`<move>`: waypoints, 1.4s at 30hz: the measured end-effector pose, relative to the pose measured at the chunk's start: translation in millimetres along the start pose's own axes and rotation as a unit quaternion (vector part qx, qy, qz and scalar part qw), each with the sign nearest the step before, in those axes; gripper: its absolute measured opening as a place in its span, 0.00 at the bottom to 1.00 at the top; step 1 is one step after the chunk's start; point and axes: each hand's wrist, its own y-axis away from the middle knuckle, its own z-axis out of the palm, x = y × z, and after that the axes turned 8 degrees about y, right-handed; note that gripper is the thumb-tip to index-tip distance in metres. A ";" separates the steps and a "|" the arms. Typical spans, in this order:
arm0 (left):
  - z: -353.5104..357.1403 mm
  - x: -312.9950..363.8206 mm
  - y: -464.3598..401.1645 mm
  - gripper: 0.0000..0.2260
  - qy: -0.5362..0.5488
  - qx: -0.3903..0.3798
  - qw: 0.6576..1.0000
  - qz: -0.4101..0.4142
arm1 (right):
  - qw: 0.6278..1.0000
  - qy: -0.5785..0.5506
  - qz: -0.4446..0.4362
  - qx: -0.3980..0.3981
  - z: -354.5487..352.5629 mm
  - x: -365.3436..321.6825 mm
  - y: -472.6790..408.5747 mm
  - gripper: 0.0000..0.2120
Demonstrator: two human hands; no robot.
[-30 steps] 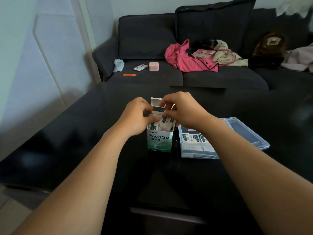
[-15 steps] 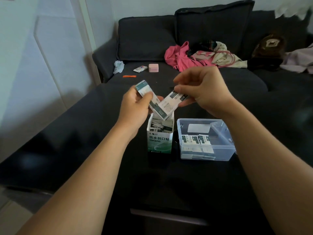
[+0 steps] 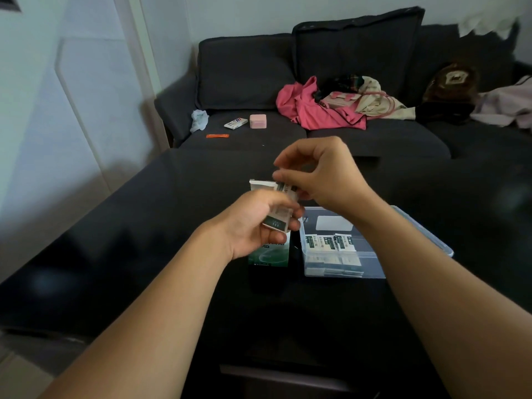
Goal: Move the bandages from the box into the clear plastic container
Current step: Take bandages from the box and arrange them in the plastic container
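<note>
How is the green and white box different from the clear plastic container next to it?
The box is opaque printed card, standing tall and narrow; the clear plastic container is see-through, low and wide. The left hand, holding bandages, partly hides the box; the container's front is in plain sight, with bandages lying flat inside. Both stand open on the dark table.
</note>
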 end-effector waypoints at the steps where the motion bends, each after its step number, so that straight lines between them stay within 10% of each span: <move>1: 3.7 -2.7 -1.2 0.05 -0.032 0.026 0.999 0.016 | 0.999 0.017 0.001 0.029 5.5 -0.1 0.1 0.08; 8: 18.9 -11.2 -9.7 0.11 -0.150 0.167 0.964 0.143 | 0.998 0.053 -0.025 -0.038 33.9 -5.5 9.7 0.18; 24: 32.5 -29.2 -25.1 0.16 -0.260 0.106 0.939 0.197 | 0.973 -0.113 0.106 -0.172 -28.1 31.0 22.9 0.10; 42: 50.9 -42.3 -34.1 0.12 -0.313 0.121 0.926 0.174 | 0.972 -0.122 0.157 -0.125 -48.4 44.2 29.2 0.11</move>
